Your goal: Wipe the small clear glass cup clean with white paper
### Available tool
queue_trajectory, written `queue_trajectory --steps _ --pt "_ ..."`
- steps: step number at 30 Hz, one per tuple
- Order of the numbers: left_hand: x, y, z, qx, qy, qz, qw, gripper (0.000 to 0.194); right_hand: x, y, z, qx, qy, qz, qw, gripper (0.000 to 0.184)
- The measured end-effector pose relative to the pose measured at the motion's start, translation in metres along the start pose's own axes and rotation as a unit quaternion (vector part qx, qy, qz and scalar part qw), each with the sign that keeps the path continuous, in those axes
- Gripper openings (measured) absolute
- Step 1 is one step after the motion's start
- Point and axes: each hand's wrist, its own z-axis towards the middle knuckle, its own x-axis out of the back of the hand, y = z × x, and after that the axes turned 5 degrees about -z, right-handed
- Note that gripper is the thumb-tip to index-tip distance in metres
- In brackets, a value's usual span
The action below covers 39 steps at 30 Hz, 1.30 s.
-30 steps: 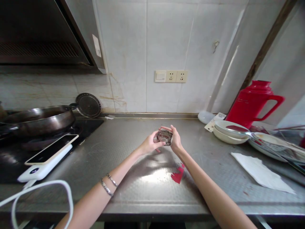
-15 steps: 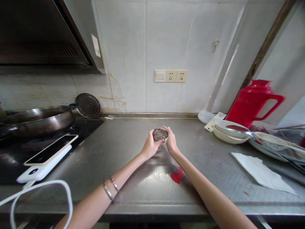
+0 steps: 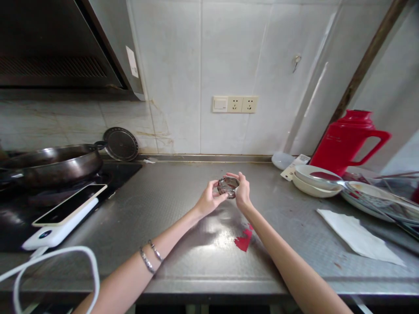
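Both of my hands hold one small round glass dish above the middle of the steel counter. My left hand grips its left side with the thumb against the rim. My right hand wraps its right side, fingers curled over the top edge. The dish looks dark and shiny, and I cannot make out anything inside it. Just below my right wrist, a red scrap lies flat on the counter.
A wok sits on the stove at left, with a phone on a white power bank and its cable. At right stand a red jug, stacked bowls, plates and a paper napkin.
Both hands turned the dish, dipping left and nearer half a second ago, then moved slightly right again. The rest of the counter is unchanged.
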Motion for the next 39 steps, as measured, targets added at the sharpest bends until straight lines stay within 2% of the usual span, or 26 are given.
queue_trajectory --steps 5,9,14,20,23,28,31,34,36,39 --pt "0.009 0.002 0.006 0.044 0.001 -0.035 0.998 0.067 0.001 -0.009 0.003 -0.038 -0.041 0.021 0.998 0.049" --pt "0.015 0.002 0.01 0.07 -0.027 -0.056 0.996 0.081 -0.003 -0.012 -0.003 -0.082 -0.094 0.015 0.992 0.053" --pt "0.021 -0.003 0.013 0.073 -0.049 -0.089 0.992 0.081 -0.006 -0.011 -0.007 -0.074 -0.122 -0.001 0.99 0.055" --pt "0.018 -0.004 0.01 0.033 -0.031 -0.065 0.997 0.075 -0.008 -0.001 -0.004 -0.082 -0.09 0.001 0.993 0.062" --pt "0.015 -0.003 0.007 0.005 -0.016 -0.012 1.0 0.073 -0.009 0.001 -0.005 -0.058 -0.073 0.006 0.996 0.061" --pt "0.013 -0.005 0.006 -0.025 0.048 0.051 0.997 0.081 -0.014 0.003 -0.012 0.001 -0.023 -0.023 0.999 0.055" --pt "0.008 -0.008 0.006 -0.017 0.081 0.022 0.996 0.078 -0.015 0.006 -0.016 0.039 -0.003 -0.067 0.997 0.05" --pt "0.001 -0.009 0.006 0.002 0.111 -0.033 0.993 0.072 -0.015 0.009 -0.017 0.053 -0.01 -0.093 0.994 0.052" --pt "-0.004 -0.008 0.005 -0.001 0.111 -0.049 0.993 0.066 -0.014 0.01 -0.016 0.056 -0.01 -0.095 0.994 0.053" --pt "-0.009 0.002 0.002 -0.039 0.066 -0.047 0.996 0.05 -0.012 0.009 -0.014 0.066 0.008 -0.084 0.994 0.052"
